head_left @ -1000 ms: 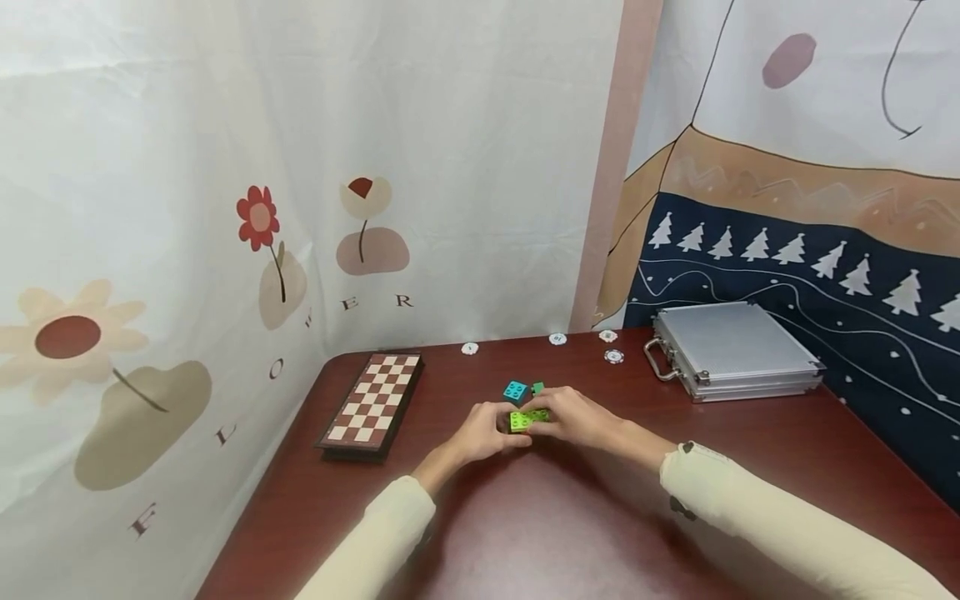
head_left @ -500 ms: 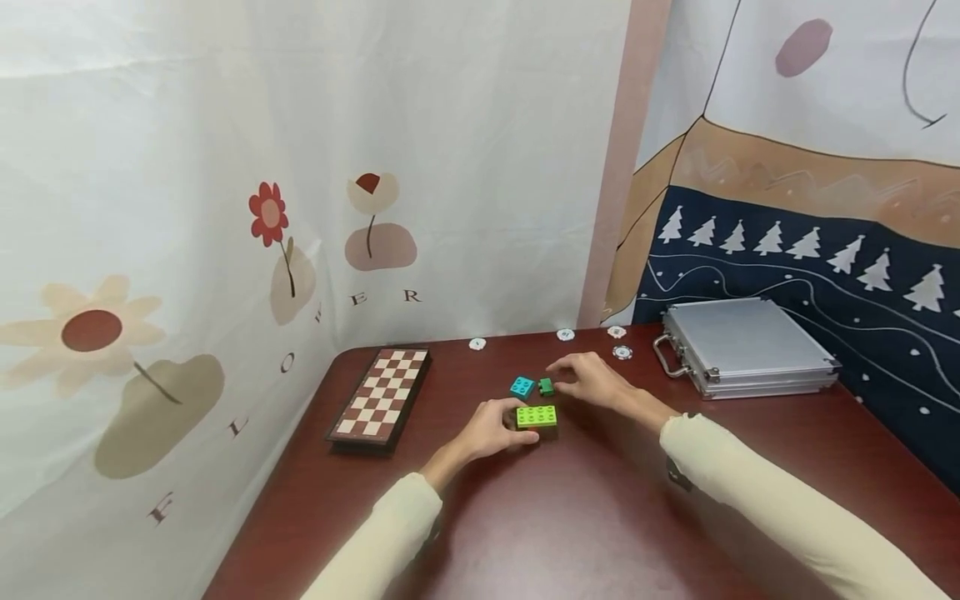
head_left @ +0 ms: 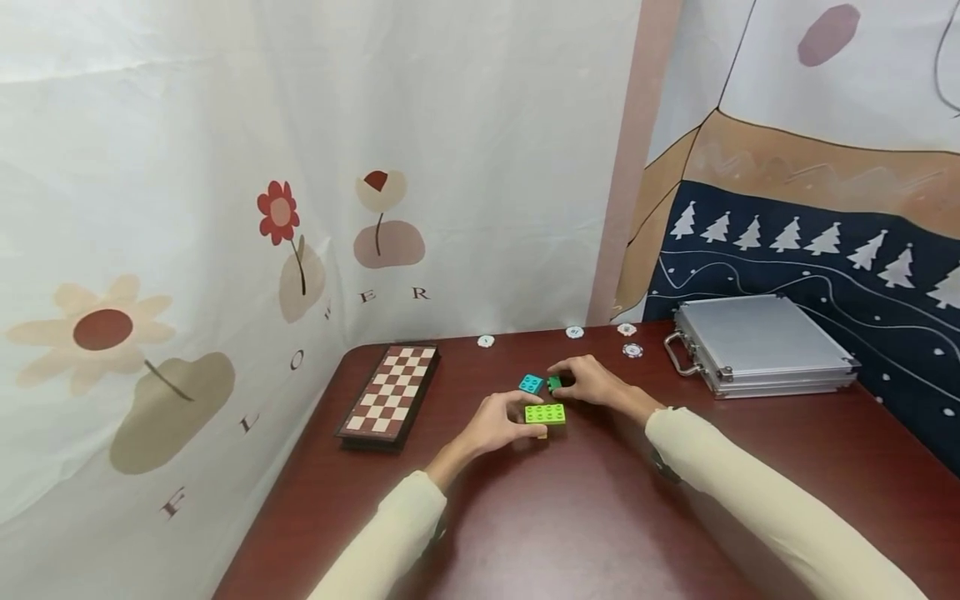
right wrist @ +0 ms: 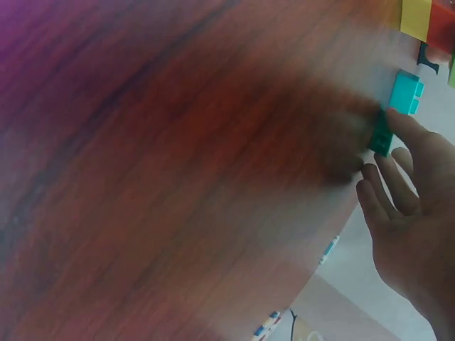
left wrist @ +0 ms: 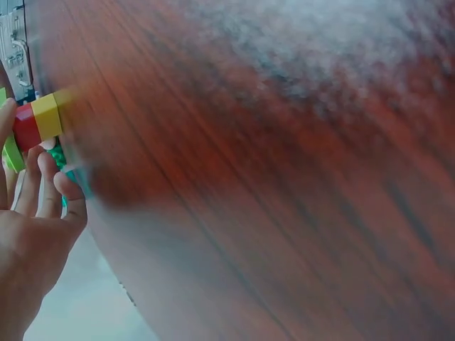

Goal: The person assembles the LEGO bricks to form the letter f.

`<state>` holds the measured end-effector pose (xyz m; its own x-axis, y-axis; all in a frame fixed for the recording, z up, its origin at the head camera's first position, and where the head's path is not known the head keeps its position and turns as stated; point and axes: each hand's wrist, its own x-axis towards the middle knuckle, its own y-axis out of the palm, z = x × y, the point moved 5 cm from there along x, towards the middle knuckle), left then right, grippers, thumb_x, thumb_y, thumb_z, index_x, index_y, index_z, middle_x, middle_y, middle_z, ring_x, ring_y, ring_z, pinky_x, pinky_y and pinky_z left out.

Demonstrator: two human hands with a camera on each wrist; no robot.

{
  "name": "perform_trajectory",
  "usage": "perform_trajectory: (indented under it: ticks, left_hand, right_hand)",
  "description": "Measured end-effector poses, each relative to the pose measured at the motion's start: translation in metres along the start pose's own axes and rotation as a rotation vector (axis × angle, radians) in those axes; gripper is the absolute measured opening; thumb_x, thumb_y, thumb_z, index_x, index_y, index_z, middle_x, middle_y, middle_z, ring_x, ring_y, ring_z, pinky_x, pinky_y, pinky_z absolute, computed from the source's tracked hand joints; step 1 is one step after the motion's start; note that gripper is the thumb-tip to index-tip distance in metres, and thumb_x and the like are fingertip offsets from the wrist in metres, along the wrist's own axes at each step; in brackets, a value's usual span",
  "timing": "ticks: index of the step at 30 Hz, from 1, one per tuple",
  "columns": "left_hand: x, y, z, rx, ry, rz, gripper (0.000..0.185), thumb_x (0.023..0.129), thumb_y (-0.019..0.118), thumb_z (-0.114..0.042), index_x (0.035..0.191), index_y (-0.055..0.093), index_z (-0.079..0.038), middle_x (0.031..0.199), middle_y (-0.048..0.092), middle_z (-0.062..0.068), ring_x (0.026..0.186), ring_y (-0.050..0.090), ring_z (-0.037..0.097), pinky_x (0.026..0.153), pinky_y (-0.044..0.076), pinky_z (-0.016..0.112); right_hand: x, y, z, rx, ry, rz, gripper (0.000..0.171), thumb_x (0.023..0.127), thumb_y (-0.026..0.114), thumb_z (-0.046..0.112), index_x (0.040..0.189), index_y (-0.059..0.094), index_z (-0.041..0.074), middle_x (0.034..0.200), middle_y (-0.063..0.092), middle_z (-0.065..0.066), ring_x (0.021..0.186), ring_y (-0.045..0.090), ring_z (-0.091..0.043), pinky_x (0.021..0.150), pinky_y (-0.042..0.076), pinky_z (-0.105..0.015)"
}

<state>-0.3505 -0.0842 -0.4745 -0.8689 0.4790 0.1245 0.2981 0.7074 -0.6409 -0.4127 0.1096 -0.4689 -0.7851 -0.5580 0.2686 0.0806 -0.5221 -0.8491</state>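
Observation:
My left hand [head_left: 517,417] grips a small stack of bricks with a lime green brick [head_left: 545,413] on top. In the left wrist view my left hand's fingers [left wrist: 50,188] curl beside the stack's red and yellow bricks [left wrist: 35,121]. My right hand [head_left: 564,379] reaches just behind the stack and pinches a small dark green brick [head_left: 553,384] on the table. A teal brick [head_left: 531,383] lies right beside it, untouched. In the right wrist view a fingertip of my right hand [right wrist: 398,163] sits on the dark green brick [right wrist: 380,135], and the teal brick [right wrist: 405,92] lies beyond it.
A folded chessboard [head_left: 390,396] lies at the left of the dark red table [head_left: 585,517]. A silver metal case [head_left: 761,346] sits at the back right. Several poker chips [head_left: 632,350] lie along the far edge. Curtains hang close behind and to the left.
My right hand let go of the stack, moved back and closed in on the dark green brick. My left hand stayed on the stack. The camera shifted slightly.

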Motion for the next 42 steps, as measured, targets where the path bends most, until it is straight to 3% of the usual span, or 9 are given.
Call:
perform_trajectory:
  ticks: [6, 16, 25, 32, 42]
  left_hand:
    - [0.003, 0.003, -0.006, 0.040, 0.051, -0.008, 0.037, 0.088, 0.086, -0.028, 0.121, 0.077, -0.016, 0.071, 0.066, -0.007, 0.063, 0.059, 0.008, 0.058, 0.047, 0.023]
    - [0.005, -0.001, -0.005, 0.064, 0.029, -0.022, 0.030, 0.085, 0.088, -0.026, 0.113, 0.080, -0.017, 0.069, 0.066, -0.006, 0.060, 0.057, 0.009, 0.056, 0.044, 0.023]
    - [0.006, -0.001, -0.004, 0.069, 0.011, -0.019, 0.032, 0.086, 0.088, -0.029, 0.114, 0.079, -0.017, 0.067, 0.064, -0.006, 0.057, 0.054, 0.006, 0.055, 0.042, 0.023]
    - [0.006, -0.001, -0.002, 0.098, 0.016, -0.014, 0.035, 0.086, 0.088, -0.030, 0.116, 0.078, -0.013, 0.066, 0.063, -0.007, 0.059, 0.055, 0.005, 0.055, 0.043, 0.023]
    - [0.006, 0.000, -0.005, 0.102, 0.030, -0.017, 0.037, 0.084, 0.089, -0.029, 0.116, 0.078, -0.014, 0.065, 0.061, -0.009, 0.058, 0.054, 0.003, 0.054, 0.043, 0.021]
  right_hand:
    - [-0.004, 0.000, 0.000, -0.021, 0.014, 0.005, 0.034, 0.094, 0.078, 0.010, 0.125, 0.072, -0.003, 0.117, 0.073, -0.016, 0.106, 0.068, -0.027, 0.090, 0.057, -0.045]
    - [-0.008, -0.011, 0.008, 0.067, 0.001, -0.036, 0.031, 0.093, 0.080, 0.010, 0.119, 0.069, -0.002, 0.110, 0.072, -0.012, 0.095, 0.067, -0.021, 0.084, 0.058, -0.038]
    - [-0.013, -0.026, 0.026, 0.195, -0.032, -0.065, 0.033, 0.089, 0.083, 0.010, 0.118, 0.069, 0.002, 0.110, 0.073, -0.011, 0.106, 0.070, -0.030, 0.091, 0.058, -0.048]
    - [-0.018, -0.031, 0.045, 0.266, -0.044, -0.064, 0.040, 0.090, 0.084, 0.017, 0.126, 0.071, 0.007, 0.110, 0.075, -0.003, 0.106, 0.071, -0.024, 0.091, 0.058, -0.045]
    - [-0.030, -0.021, 0.060, 0.233, -0.084, -0.039, 0.036, 0.091, 0.083, 0.019, 0.123, 0.074, 0.006, 0.111, 0.077, -0.002, 0.107, 0.072, -0.021, 0.091, 0.058, -0.043]
